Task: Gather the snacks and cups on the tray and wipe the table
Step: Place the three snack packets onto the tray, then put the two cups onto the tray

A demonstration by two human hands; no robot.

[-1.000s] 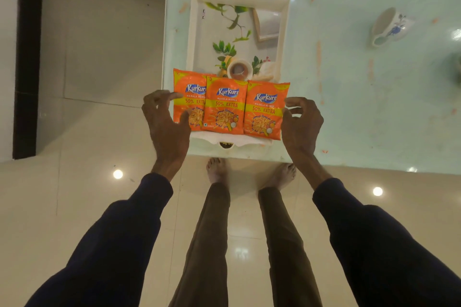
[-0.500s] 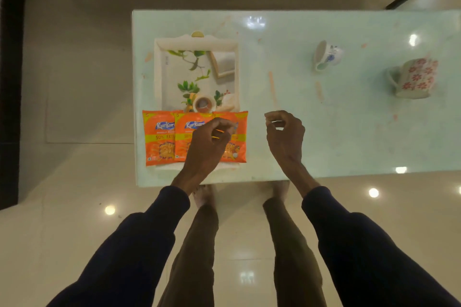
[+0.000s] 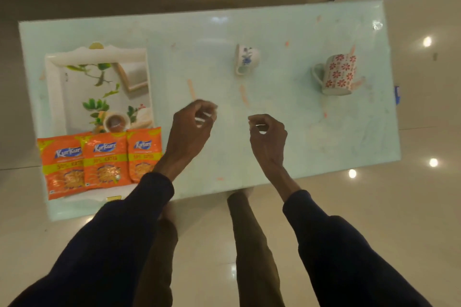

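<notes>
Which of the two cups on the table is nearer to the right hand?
The small white cup with blue flowers is nearer to the right hand. The bigger mug with red flowers stands farther out, near the table's right end.

1. The worktop [image 3: 287, 137] is pale mint green with faint orange smears.
2. The tray [image 3: 53, 87] is white, printed with green leaves.
3. Three snack packets [image 3: 99, 159] are orange with yellow bands and blue logos.
4. One cup [image 3: 245, 58] is white with blue flowers.
5. The other mug [image 3: 338, 75] is white with red flowers.
6. The sleeves [image 3: 349, 257] are dark navy.
</notes>
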